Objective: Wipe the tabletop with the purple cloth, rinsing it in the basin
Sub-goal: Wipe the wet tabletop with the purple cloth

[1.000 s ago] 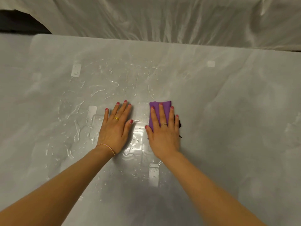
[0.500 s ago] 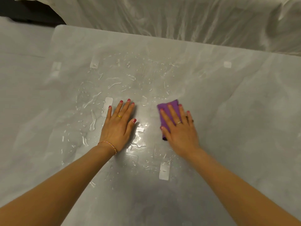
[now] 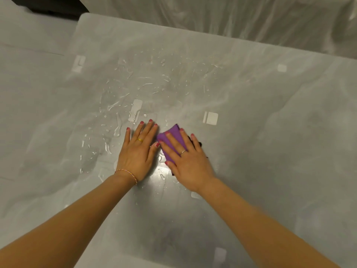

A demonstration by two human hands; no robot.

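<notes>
The folded purple cloth lies flat on the wet grey tabletop, near its middle. My right hand presses down on it with straight, spread fingers, covering most of it. My left hand rests flat on the table right beside the cloth, its thumb nearly touching the cloth's left edge. Water drops and streaks spread over the surface beyond and left of both hands. No basin is in view.
White tape patches are stuck on the tabletop at several spots. Crinkled white sheeting hangs behind the table's far edge. A second grey surface adjoins on the left.
My right hand has slid the cloth to the left, turning it, until it sits close beside my left hand. My left hand has stayed flat in place.
</notes>
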